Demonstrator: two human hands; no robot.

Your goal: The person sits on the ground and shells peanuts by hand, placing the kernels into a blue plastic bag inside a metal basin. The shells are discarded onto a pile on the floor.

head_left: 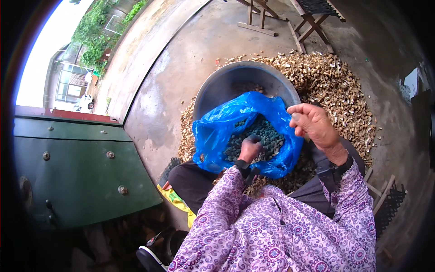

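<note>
- I see the left hand [251, 148] among dark seeds [270, 136] in the blue bag [216, 117]; its grip I cannot tell.
- The right hand [316, 124] is raised at the bag's two o'clock; its grip also I cannot tell.
- The bag lies at the basin [213, 88]'s six o'clock.

L fingers [256, 138] part-hidden amid dark pcs [270, 138]; black-seat stool [318, 8] part off top edge

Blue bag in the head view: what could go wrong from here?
The loose, crumpled rim of the blue bag could fold inward over the small dark pieces at the left hand. Pieces lifted out might also drop and get mixed with the brown husks heaped outside the metal basin.
</note>
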